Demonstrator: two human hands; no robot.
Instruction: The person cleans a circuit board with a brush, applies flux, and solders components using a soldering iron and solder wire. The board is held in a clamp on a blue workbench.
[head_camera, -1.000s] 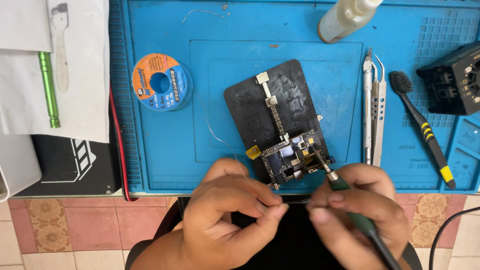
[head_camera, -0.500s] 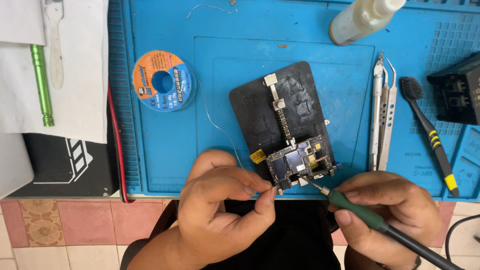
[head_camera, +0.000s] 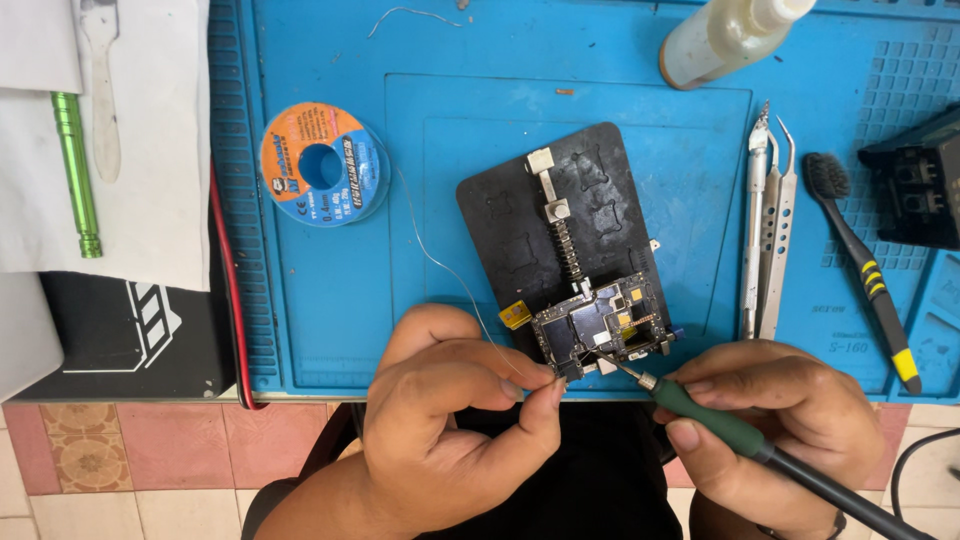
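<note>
Head view: circuit board (head_camera: 603, 333) clamped in a black holder (head_camera: 560, 230) on the blue mat (head_camera: 330, 300), fixed to stay steady. Left hand (head_camera: 450, 420) pinches thin solder wire (head_camera: 440, 265), fed from the spool (head_camera: 322, 165) toward the board's near edge. Right hand (head_camera: 770, 420) grips a soldering iron (head_camera: 720, 425) pen-fashion, tip on the board; tweezers (head_camera: 768, 230) and brush (head_camera: 860, 265) lie beside.

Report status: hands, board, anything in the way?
Left hand pinches thin solder wire; right hand holds green-handled soldering iron, tip on clamped circuit board. Nothing blocking.

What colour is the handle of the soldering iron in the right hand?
Dark green; the soldering iron in the right hand shows best in the head view.
</note>
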